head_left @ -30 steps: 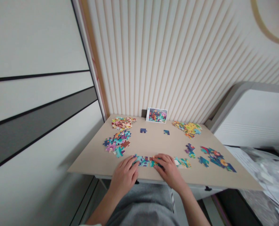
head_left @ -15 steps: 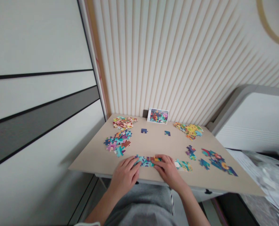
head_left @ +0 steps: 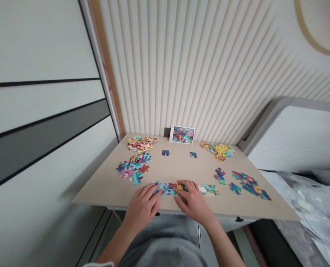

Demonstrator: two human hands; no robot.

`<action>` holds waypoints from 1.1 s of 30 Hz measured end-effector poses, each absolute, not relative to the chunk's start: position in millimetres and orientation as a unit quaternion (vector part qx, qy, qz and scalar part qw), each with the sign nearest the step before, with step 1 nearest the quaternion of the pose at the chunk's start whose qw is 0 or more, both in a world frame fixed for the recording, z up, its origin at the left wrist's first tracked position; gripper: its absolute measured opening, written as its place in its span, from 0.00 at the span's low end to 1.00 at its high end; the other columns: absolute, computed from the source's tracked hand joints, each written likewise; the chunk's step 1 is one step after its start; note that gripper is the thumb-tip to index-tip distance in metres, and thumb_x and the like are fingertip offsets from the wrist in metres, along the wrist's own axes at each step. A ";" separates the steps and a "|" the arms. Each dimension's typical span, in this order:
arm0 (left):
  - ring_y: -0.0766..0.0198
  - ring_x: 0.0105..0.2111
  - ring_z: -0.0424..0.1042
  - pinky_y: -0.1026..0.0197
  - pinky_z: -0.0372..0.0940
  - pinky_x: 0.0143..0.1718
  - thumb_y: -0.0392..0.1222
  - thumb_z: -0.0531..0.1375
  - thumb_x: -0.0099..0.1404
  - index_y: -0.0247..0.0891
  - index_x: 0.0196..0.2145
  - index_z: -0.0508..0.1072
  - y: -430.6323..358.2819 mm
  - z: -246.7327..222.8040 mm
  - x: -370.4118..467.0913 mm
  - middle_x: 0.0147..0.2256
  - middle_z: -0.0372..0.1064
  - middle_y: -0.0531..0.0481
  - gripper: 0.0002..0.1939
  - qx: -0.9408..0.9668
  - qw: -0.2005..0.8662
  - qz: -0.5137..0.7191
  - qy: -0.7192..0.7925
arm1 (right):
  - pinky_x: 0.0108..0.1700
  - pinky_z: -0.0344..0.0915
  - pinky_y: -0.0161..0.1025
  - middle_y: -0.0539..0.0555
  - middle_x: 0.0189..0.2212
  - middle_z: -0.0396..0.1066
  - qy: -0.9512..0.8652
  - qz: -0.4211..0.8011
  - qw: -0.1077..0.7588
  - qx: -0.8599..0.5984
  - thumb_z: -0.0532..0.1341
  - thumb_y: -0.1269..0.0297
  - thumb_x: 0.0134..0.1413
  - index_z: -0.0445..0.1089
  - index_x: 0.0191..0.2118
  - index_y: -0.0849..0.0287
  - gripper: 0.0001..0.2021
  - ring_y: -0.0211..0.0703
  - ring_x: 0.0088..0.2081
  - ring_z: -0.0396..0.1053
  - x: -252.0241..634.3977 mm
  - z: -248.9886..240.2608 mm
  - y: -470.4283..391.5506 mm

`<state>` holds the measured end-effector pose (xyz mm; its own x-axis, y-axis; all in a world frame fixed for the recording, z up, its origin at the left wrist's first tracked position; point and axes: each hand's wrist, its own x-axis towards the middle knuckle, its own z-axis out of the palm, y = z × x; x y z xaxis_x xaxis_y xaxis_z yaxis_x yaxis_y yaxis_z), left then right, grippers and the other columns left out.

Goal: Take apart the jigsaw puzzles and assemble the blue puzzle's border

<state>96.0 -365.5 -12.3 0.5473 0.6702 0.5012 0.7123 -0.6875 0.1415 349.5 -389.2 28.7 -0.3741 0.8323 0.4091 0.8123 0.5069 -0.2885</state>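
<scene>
Teal puzzle pieces (head_left: pixel 168 189) are steadied under open left hand (head_left: pixel 142 206) and open right hand (head_left: pixel 194 203), seemingly for alignment. Mid-frame, a card (head_left: pixel 182 135) is propped, likely for viewing.

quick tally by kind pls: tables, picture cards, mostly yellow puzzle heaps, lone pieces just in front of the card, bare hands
Table: 1
Picture card: 1
Mostly yellow puzzle heap: 1
Lone pieces in front of the card, left piece and right piece: 2
Left hand and right hand: 2
Total: 7
</scene>
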 end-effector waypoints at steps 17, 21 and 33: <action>0.51 0.56 0.67 0.46 0.64 0.56 0.39 0.55 0.69 0.42 0.57 0.71 -365.3 -24.2 95.7 0.55 0.69 0.42 0.19 -0.863 0.045 -0.290 -0.411 | 0.61 0.56 0.56 0.63 0.60 0.66 -0.633 -0.177 0.262 -0.707 0.50 0.52 0.69 0.70 0.59 0.57 0.22 0.58 0.61 0.61 403.3 -39.4 -437.1; 0.51 0.56 0.67 0.46 0.63 0.57 0.39 0.54 0.70 0.42 0.57 0.71 -365.9 -21.6 96.3 0.55 0.70 0.42 0.19 -0.865 0.044 -0.280 -0.413 | 0.62 0.53 0.57 0.62 0.62 0.65 -0.622 -0.180 0.256 -0.718 0.50 0.55 0.69 0.69 0.60 0.57 0.22 0.58 0.61 0.60 399.0 -41.4 -437.0; 0.52 0.56 0.67 0.46 0.64 0.57 0.39 0.54 0.70 0.42 0.57 0.72 -366.6 -22.5 95.9 0.55 0.70 0.42 0.19 -0.866 0.054 -0.275 -0.413 | 0.62 0.52 0.58 0.61 0.61 0.65 -0.616 -0.160 0.282 -0.718 0.51 0.58 0.68 0.68 0.60 0.55 0.21 0.59 0.62 0.60 394.7 -35.7 -437.7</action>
<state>95.9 -366.6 -22.5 0.5068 0.6865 0.5214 0.7460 -0.6524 0.1337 394.7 -437.7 -35.7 0.1891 0.7948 0.5767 0.9747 -0.0809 -0.2081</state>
